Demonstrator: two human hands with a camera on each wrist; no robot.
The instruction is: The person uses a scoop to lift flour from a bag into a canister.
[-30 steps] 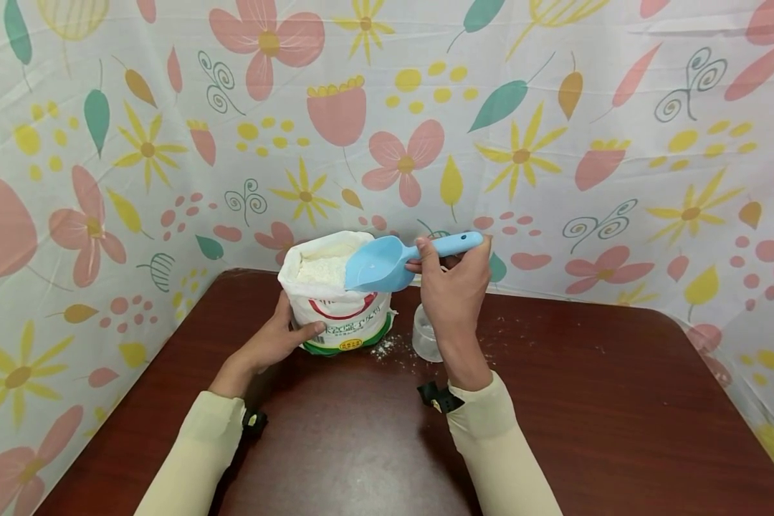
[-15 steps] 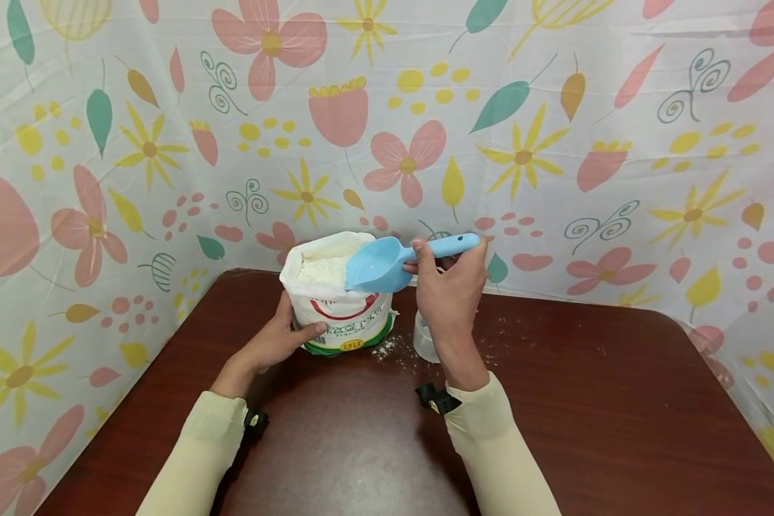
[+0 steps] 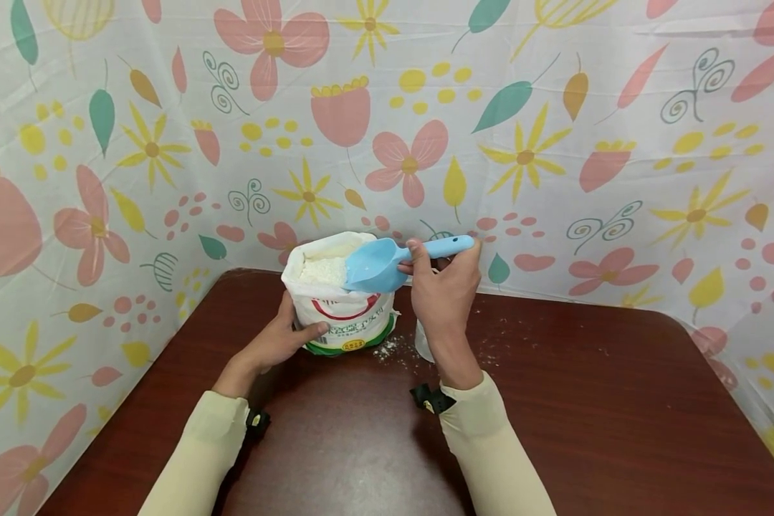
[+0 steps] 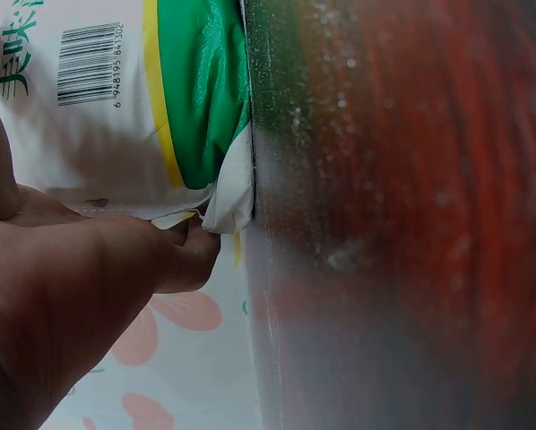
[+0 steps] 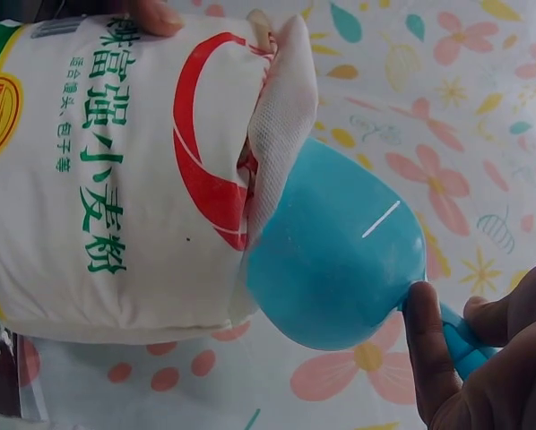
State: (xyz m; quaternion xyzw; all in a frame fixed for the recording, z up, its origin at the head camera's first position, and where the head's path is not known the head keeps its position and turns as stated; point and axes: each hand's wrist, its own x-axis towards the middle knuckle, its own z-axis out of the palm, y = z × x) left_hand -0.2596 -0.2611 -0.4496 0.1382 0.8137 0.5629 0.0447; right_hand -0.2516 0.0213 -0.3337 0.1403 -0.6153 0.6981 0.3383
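Observation:
A white flour bag with a green base stands upright near the table's back edge, its top folded down round the white flour. My left hand grips its left side, thumb across the front; in the left wrist view, a finger lies by the bag's lower corner. My right hand holds a light blue scoop by the handle. The scoop's front edge lies over the right part of the bag's mouth, bowl facing up. Behind my right wrist, a clear plastic cup is mostly hidden.
Spilled flour dusts the dark wooden table between bag and cup, with fainter specks right of my right hand. A flower-printed cloth hangs close behind the table and along its left side.
My right hand and the scoop have shifted slightly left, bringing the scoop a little further into the bag's mouth and covering more of the cup. My left hand keeps its grip.

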